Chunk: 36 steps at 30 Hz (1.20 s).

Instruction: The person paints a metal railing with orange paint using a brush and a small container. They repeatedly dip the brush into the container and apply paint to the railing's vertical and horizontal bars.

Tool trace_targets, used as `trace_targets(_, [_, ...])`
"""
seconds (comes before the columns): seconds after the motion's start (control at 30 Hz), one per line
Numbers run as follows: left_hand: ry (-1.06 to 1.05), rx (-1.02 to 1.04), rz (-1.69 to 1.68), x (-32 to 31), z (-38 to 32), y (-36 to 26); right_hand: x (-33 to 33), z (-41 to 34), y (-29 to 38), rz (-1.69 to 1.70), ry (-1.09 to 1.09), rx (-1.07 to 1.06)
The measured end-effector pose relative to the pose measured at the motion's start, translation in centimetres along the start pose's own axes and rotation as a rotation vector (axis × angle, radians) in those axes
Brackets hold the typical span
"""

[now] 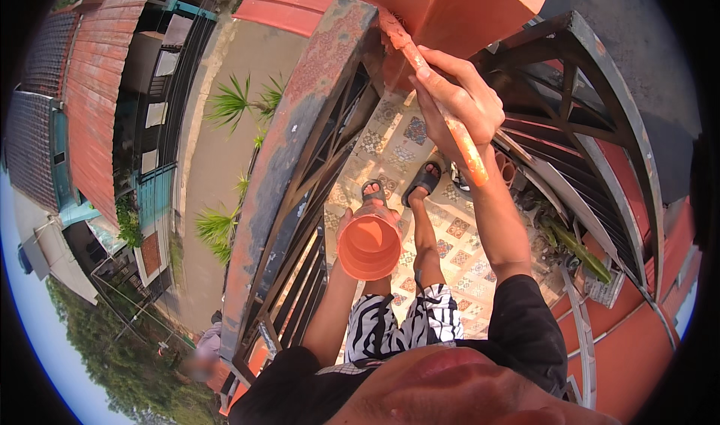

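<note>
My right hand (467, 96) grips the paint-smeared handle of a paintbrush (464, 146). The brush's head end, coated in orange-red paint, meets the orange masonry pillar (472, 28) right beside the end of a metal railing; its bristles are mostly hidden. Lower down, my left hand (344, 221) is wrapped around an orange-coated cup (369, 250), its mouth facing up toward me. Orange paint lines the inside of the cup. Grey paint and rusty red patches cover the thick top rail (298, 96) to the left of both hands.
A dark metal frame (596, 93) curves along the right side. Patterned tiles (416, 129) lie under my sandalled feet. Plants (579, 250) and stacked items stand at lower right. Beyond the railing are spiky plants (230, 101), houses, and a person (209, 340) at lower left.
</note>
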<state>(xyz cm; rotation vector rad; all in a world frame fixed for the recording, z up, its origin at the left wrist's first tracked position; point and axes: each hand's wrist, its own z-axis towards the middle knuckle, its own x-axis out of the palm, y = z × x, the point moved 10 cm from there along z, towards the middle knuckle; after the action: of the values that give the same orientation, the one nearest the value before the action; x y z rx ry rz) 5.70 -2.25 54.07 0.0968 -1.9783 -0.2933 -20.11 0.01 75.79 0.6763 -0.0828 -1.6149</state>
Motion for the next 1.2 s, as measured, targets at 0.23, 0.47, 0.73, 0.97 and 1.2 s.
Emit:
trace_targets(0.23, [-0.028,-0.047,-0.029,1.1,0.2,2.1,1.4,-2.6,-2.1,-0.036,0.099,0.131])
trace_targets(0.47, [-0.005,-0.005,0.026,1.2,0.5,2.0,-0.7,0.4,0.1,-0.044,0.092,-0.007])
trace_targets(0.73, [0.080,0.022,0.006,2.5,1.6,2.5,-4.8,3.9,1.9,0.040,-0.040,-0.008])
trace_targets(0.97, [0.044,0.027,0.017,2.6,0.8,2.0,-7.2,3.9,2.8,0.067,-0.064,0.111])
trace_targets(1.2, [0.061,0.003,-0.116,3.4,0.1,1.9,-7.8,4.2,2.4,0.107,-0.077,0.100])
